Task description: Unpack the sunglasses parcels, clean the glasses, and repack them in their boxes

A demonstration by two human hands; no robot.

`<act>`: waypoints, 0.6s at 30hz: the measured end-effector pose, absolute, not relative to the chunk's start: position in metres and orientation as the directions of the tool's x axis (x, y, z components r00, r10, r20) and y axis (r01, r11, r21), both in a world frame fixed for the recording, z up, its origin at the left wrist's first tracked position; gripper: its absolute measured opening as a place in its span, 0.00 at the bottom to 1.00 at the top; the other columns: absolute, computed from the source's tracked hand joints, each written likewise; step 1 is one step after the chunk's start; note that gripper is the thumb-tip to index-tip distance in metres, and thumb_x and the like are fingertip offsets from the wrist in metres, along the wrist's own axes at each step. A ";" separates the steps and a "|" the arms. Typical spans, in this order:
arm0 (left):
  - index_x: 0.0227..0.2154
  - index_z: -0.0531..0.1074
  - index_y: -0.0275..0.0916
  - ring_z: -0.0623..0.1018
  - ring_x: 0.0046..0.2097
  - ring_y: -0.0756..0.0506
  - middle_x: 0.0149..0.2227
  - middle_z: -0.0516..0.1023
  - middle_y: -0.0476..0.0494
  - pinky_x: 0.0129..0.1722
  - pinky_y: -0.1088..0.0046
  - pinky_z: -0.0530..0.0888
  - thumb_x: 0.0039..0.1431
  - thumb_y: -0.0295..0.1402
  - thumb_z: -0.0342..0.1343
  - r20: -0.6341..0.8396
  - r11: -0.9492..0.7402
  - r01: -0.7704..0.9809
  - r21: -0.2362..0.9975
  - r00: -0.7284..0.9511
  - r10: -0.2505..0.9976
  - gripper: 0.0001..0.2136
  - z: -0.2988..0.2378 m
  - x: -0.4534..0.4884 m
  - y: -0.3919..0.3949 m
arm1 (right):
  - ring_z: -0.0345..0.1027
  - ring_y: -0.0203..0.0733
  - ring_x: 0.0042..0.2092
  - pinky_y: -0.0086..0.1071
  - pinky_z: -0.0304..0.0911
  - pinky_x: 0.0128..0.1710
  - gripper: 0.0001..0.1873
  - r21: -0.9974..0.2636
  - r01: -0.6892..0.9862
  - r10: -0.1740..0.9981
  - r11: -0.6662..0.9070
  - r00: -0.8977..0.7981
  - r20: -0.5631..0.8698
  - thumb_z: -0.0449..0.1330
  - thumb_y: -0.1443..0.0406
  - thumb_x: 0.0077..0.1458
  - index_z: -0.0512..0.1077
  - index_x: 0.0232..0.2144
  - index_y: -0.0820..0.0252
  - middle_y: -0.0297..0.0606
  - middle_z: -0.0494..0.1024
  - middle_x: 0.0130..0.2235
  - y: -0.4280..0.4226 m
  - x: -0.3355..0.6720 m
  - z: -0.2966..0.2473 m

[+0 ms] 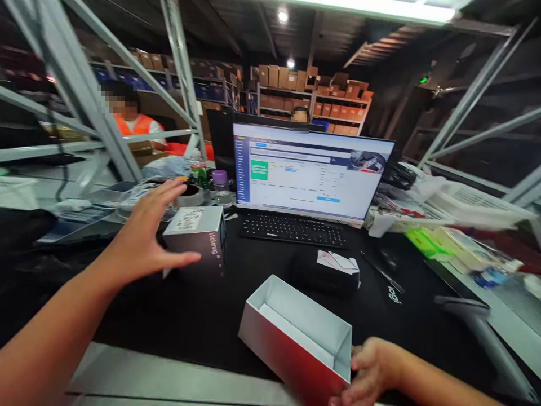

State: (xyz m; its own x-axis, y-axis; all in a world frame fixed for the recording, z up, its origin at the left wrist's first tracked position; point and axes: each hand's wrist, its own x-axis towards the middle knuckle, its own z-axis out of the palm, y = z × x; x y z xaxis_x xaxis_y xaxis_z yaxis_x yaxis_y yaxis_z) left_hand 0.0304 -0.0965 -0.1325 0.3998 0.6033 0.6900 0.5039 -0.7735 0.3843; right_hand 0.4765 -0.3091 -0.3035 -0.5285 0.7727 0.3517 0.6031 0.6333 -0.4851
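Observation:
My left hand [147, 234] is open with fingers stretched out, hovering just left of a dark maroon box [198, 239] with a white label on top. My right hand [366, 369] grips the near corner of an open, empty white-lined tray with a red side [296, 332], tilted at the table's near edge. A small black item with folded white paper on it [333, 268] lies between the tray and the keyboard [291, 228].
A lit monitor [310, 172] stands behind the keyboard on the black mat. Tape roll, bottles [220, 186] and papers sit at the left; bags and green packets [426, 242] at the right. A person in an orange vest [135, 124] sits beyond the metal racking.

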 end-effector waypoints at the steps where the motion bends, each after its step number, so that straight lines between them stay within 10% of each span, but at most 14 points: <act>1: 0.65 0.61 0.47 0.57 0.71 0.28 0.70 0.59 0.51 0.71 0.42 0.47 0.31 0.50 0.74 0.719 -0.830 0.463 0.311 0.457 0.524 0.54 -0.139 0.041 -0.112 | 0.81 0.30 0.36 0.18 0.74 0.26 0.38 -0.513 0.478 0.645 0.713 -0.733 0.214 0.69 0.61 0.52 0.61 0.53 0.03 -0.04 0.80 0.43 -0.305 0.473 -0.295; 4: 0.64 0.65 0.53 0.64 0.68 0.27 0.70 0.59 0.42 0.67 0.38 0.58 0.34 0.54 0.74 0.488 -0.932 0.302 0.203 0.793 0.363 0.49 -0.174 0.081 -0.159 | 0.81 0.25 0.43 0.16 0.74 0.38 0.47 -0.627 0.245 0.333 0.740 -0.943 0.024 0.58 0.71 0.63 0.41 0.63 0.09 -0.03 0.72 0.56 -0.294 0.465 -0.268; 8: 0.41 0.77 0.45 0.76 0.60 0.37 0.60 0.75 0.40 0.64 0.51 0.69 0.52 0.38 0.69 0.372 -0.962 0.176 0.207 0.895 0.244 0.14 -0.226 0.121 -0.187 | 0.81 0.28 0.43 0.17 0.74 0.39 0.46 -0.540 0.203 0.353 0.817 -0.916 0.190 0.66 0.69 0.58 0.53 0.61 0.10 0.00 0.79 0.50 -0.296 0.477 -0.251; 13: 0.31 0.71 0.43 0.82 0.39 0.48 0.37 0.82 0.50 0.65 0.57 0.69 0.59 0.30 0.62 0.512 -0.977 0.185 0.110 0.831 0.215 0.05 -0.240 0.131 -0.180 | 0.66 0.48 0.64 0.48 0.60 0.64 0.34 -0.303 0.761 0.784 0.574 -0.403 0.472 0.67 0.64 0.56 0.66 0.62 0.30 0.30 0.73 0.62 -0.295 0.509 -0.241; 16: 0.30 0.70 0.43 0.82 0.37 0.49 0.35 0.81 0.52 0.67 0.56 0.67 0.58 0.31 0.62 0.524 -0.981 0.179 0.078 0.829 0.194 0.06 -0.237 0.134 -0.177 | 0.46 0.58 0.72 0.58 0.51 0.68 0.44 -0.410 0.873 0.897 0.265 -0.067 0.437 0.69 0.59 0.53 0.58 0.69 0.48 0.46 0.48 0.74 -0.272 0.516 -0.227; 18: 0.29 0.69 0.43 0.82 0.39 0.48 0.36 0.81 0.51 0.68 0.53 0.64 0.57 0.32 0.64 0.519 -0.980 0.186 0.075 0.832 0.198 0.07 -0.238 0.135 -0.177 | 0.48 0.60 0.72 0.57 0.52 0.67 0.43 -0.529 0.829 0.956 0.182 -0.023 0.293 0.71 0.54 0.50 0.63 0.66 0.50 0.48 0.49 0.73 -0.252 0.520 -0.222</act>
